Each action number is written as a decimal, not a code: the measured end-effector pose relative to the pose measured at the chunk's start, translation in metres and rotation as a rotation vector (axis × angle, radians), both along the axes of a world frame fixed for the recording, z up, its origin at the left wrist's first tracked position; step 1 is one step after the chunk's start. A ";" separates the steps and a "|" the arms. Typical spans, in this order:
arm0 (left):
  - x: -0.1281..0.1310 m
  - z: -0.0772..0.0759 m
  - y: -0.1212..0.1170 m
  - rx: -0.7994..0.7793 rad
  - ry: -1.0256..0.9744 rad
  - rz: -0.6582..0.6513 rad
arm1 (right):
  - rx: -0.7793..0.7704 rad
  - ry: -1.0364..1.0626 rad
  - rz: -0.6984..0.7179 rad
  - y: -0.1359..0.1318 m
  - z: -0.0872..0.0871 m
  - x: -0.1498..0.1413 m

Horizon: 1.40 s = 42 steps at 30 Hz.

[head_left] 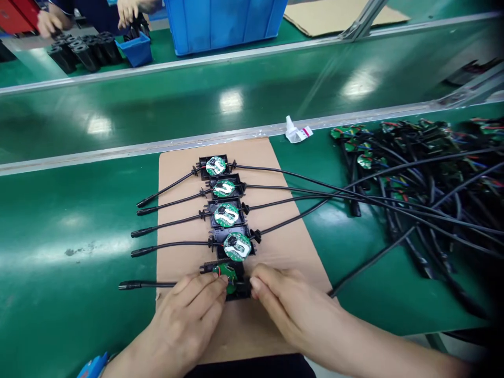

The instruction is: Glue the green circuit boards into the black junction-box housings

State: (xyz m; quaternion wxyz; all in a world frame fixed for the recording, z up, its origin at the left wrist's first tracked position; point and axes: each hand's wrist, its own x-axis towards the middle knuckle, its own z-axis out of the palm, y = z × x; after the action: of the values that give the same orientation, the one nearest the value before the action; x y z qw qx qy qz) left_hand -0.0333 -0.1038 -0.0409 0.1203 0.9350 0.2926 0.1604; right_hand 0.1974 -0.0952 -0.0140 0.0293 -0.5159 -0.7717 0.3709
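Observation:
On a brown cardboard sheet (pixel 275 325), several black plastic housings lie in a column, each with a cable out of either side. Green round circuit boards, such as this circuit board (pixel 237 247), sit on the upper ones, with white patches facing up. In the nearest housing (pixel 238 295) is another green circuit board (pixel 227 273), without a visible white patch. My left hand (pixel 192 310) is closed, its fingertips pressing this board's left part. At the housing's right end my right hand (pixel 281 299) pinches the black cable (pixel 334 291); the gripped part is hidden by the fingers.
A tangled heap of black cables with boards (pixel 425 173) covers the right side of the green table. A small white bottle (pixel 297 131) lies near the metal rail. Beyond it are a blue bin (pixel 224 26), black cylindrical parts (pixel 84 50) and another person's hands (pixel 128 11).

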 end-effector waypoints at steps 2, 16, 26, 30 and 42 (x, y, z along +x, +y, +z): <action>0.002 0.001 0.001 0.012 -0.016 0.009 | -0.069 -0.033 0.007 0.007 0.000 0.001; 0.026 0.012 0.000 0.109 0.125 0.126 | 0.614 -0.532 0.139 -0.006 -0.023 -0.017; 0.027 0.015 -0.005 0.117 0.199 0.170 | 0.526 -0.109 0.049 0.005 -0.019 0.004; 0.027 0.008 -0.009 0.181 0.206 0.165 | 0.518 0.133 0.025 0.004 -0.023 0.007; 0.024 0.013 -0.003 0.056 -0.001 0.195 | 0.467 0.257 0.176 0.008 -0.024 0.023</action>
State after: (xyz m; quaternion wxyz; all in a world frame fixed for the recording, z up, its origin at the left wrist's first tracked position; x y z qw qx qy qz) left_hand -0.0097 -0.1072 -0.0278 0.0780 0.9050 0.3775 0.1800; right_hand 0.2207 -0.0872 -0.0382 0.2127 -0.3748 -0.8681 0.2463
